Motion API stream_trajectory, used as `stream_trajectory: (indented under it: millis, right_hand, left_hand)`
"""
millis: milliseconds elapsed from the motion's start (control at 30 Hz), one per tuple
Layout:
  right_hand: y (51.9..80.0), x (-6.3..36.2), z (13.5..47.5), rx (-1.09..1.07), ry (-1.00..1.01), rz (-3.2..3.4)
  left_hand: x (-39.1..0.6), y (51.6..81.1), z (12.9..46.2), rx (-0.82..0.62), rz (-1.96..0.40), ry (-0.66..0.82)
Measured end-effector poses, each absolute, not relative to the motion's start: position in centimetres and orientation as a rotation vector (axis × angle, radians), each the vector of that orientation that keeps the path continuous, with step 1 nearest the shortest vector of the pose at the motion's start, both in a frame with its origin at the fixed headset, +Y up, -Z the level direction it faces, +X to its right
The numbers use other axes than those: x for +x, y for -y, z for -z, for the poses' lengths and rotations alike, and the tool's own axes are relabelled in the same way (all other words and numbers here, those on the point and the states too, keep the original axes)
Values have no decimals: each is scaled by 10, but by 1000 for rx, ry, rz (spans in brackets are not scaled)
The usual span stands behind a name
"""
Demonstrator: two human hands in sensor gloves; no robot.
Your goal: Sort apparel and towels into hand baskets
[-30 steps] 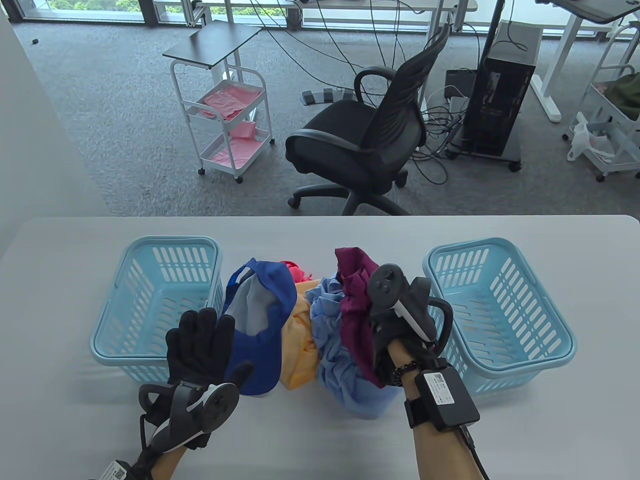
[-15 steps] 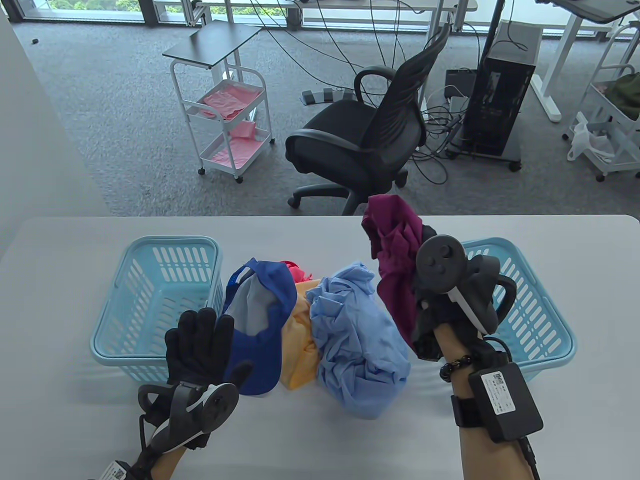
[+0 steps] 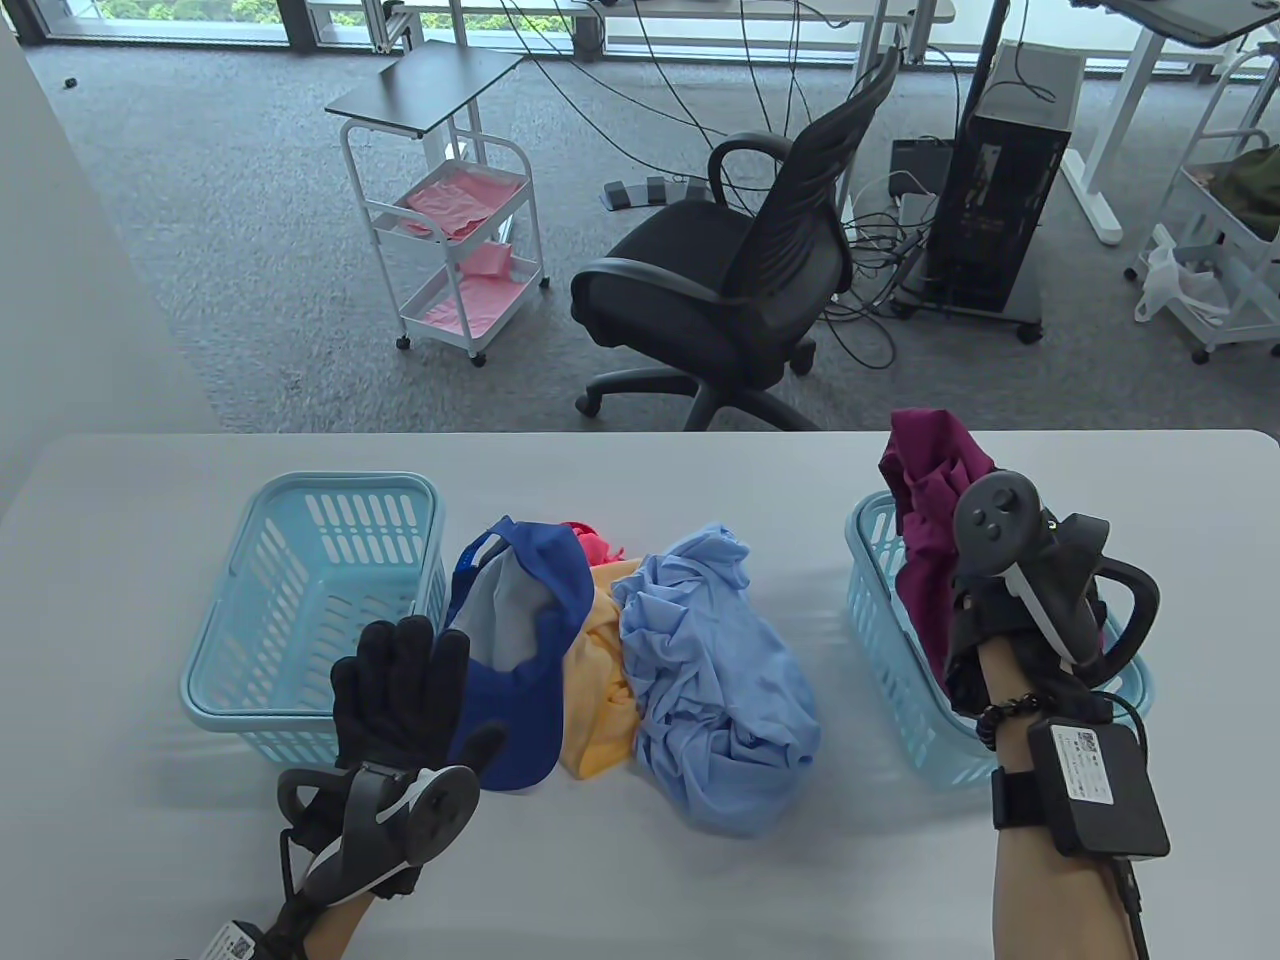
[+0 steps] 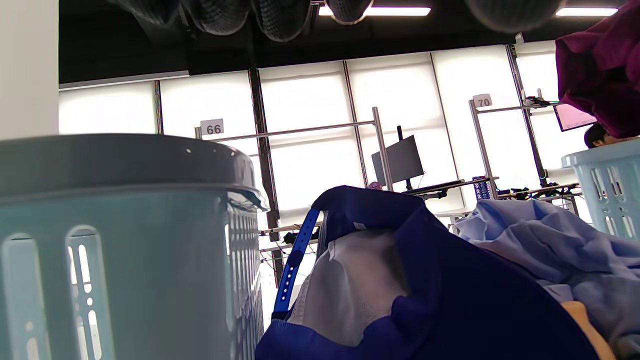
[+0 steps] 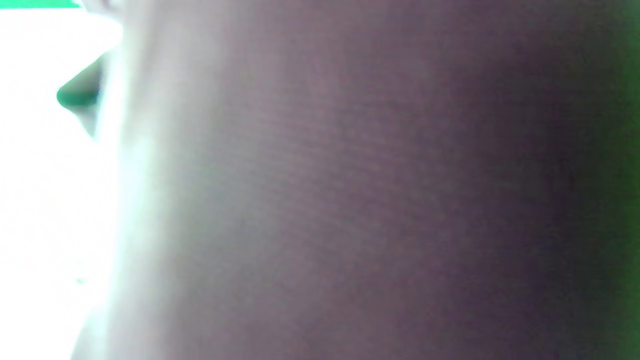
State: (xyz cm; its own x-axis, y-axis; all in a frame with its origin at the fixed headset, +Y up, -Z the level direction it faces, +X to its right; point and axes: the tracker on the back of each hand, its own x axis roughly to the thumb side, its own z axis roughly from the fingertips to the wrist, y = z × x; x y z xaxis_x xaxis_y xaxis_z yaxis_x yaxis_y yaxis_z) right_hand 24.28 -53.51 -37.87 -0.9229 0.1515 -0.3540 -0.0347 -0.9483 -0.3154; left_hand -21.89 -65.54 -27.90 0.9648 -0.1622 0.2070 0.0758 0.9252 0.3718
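Observation:
My right hand (image 3: 985, 590) grips a maroon garment (image 3: 925, 500) and holds it over the right light-blue basket (image 3: 872, 590); the cloth hangs down inside the basket's near left part. The garment also shows in the left wrist view (image 4: 600, 70) and fills the right wrist view (image 5: 350, 200). My left hand (image 3: 400, 680) is flat and spread, empty, beside a blue cap (image 3: 530, 620). A pile on the table holds the cap, an orange cloth (image 3: 600, 690), a light-blue garment (image 3: 715, 690) and a pink piece (image 3: 590, 540). The left basket (image 3: 300, 600) holds nothing.
An office chair (image 3: 740, 270) and a white cart (image 3: 460, 240) stand beyond the table's far edge. The white table (image 3: 620, 880) is bare in front of the pile. In the left wrist view the left basket wall (image 4: 125, 250) is close on the left.
My right hand lifted the maroon garment off the pile and carried it right, over the right basket. The light-blue garment is now uncovered. My left hand has not moved.

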Motion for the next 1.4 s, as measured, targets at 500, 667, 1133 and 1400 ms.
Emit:
stream_trajectory:
  millis: [500,667,1133,1400]
  right_hand:
    - [583,264,403,-683,225,-3017]
    - [581,268,402,-695,146,-2986]
    - [549,215,373,-352,381,-2899]
    - [546,160,367,-162,380,-2868]
  left_hand:
    - [-218,655,279,369,129,235]
    - [-218,654,279,371,128,233]
    - [-217,653,278,372,123,236]
    - [-218,653,278,375,119,236]
